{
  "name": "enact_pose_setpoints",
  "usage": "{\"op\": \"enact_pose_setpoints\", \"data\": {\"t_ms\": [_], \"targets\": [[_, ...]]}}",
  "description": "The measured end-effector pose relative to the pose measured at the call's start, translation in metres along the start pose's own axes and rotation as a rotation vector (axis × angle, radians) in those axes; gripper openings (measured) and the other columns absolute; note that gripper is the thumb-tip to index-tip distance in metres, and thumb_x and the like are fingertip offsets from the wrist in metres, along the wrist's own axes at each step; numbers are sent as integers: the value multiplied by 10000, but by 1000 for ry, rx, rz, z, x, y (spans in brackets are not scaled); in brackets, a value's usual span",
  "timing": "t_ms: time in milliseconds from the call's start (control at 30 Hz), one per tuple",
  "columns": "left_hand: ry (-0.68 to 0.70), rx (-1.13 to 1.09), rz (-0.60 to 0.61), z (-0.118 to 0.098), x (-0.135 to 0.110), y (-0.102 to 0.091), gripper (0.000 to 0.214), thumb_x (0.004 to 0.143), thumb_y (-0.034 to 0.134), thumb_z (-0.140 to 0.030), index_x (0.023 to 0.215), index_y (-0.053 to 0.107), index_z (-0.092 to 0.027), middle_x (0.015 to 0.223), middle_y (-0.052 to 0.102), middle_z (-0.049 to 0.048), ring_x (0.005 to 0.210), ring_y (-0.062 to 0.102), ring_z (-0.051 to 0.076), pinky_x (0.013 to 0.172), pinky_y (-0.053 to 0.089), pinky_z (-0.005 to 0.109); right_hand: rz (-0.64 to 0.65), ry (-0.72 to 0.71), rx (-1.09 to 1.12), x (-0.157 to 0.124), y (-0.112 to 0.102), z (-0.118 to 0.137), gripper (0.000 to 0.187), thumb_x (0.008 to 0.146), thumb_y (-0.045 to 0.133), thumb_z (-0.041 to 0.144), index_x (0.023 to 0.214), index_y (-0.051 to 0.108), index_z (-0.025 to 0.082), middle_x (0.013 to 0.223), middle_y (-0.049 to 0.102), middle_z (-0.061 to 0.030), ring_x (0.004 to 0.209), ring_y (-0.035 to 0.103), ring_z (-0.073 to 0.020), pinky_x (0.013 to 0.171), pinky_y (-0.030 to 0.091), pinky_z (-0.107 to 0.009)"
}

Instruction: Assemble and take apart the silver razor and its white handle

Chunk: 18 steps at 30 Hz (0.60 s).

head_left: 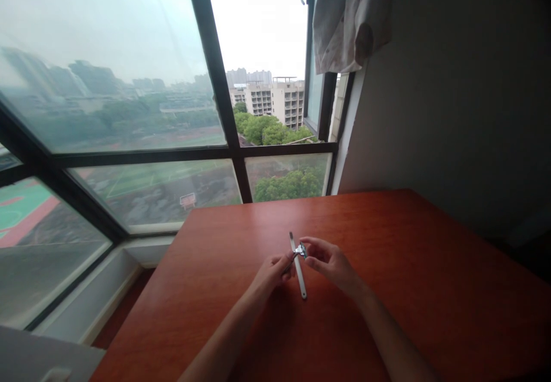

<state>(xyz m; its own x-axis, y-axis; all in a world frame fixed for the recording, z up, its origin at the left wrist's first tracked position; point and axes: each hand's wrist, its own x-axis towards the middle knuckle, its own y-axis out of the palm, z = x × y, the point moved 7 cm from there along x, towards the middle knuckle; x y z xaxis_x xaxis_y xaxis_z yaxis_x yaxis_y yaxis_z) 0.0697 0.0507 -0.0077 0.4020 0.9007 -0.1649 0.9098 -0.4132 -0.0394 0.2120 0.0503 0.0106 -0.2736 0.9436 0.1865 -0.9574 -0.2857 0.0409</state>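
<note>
- two bare hands are showing: one left hand [275, 271] and one right hand [333, 262], both working over one table [413, 244].
- one metal piece [300, 250] is sitting between them, just above the table; the left hand is closing on its thin end, pinching it between thumb and fingers.
- the right hand is curving its thumb and forefinger around the shiny head of the piece, one above and one below; whether it is gripping or just touching, i cannot tell.
- one flat grey strip [300, 277] is lying on the table beneath the piece, its dark tip pointing toward the window [235, 151] and its end with a small hole pointing toward the person.
- the piece and the left fingertips are standing in the way of the strip's middle, crossing over it in this view.
- beyond the table, the window is filling the left and middle; one sash [316, 54] is standing open, with one curtain [344, 17] hanging by it.
- one dark wall [439, 95] is rising on the right.
- the left hand's lower fingers are partly hiding behind its thumb, and the piece's thin end is mostly disappearing in its grip.
- both forearms are running out of the bottom edge; the curtain's top is being cut off.
- the far right corner is fading into shadow.
</note>
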Motion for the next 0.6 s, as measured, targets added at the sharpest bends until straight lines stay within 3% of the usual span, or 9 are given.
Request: {"op": "enact_pose_setpoints", "data": {"t_ms": [300, 600], "targets": [[-2, 56, -47, 1, 0, -7, 608, 743, 503, -721, 511, 511, -159, 388, 300, -73, 411, 228, 69, 455, 130, 248, 25, 3, 16, 0, 0, -4, 496, 710, 763, 388, 1151, 646, 192, 756, 567, 17, 669, 504, -112, 595, 402, -233], [15, 57, -90, -6, -3, -8, 617, 712, 540, -726, 466, 474, -164, 396, 299, -67, 419, 231, 67, 469, 121, 260, 40, 8, 92, 0, 4, -1, 465, 716, 772, 349, 1137, 651, 194, 737, 556, 21, 657, 482, -104, 577, 369, -225]]}}
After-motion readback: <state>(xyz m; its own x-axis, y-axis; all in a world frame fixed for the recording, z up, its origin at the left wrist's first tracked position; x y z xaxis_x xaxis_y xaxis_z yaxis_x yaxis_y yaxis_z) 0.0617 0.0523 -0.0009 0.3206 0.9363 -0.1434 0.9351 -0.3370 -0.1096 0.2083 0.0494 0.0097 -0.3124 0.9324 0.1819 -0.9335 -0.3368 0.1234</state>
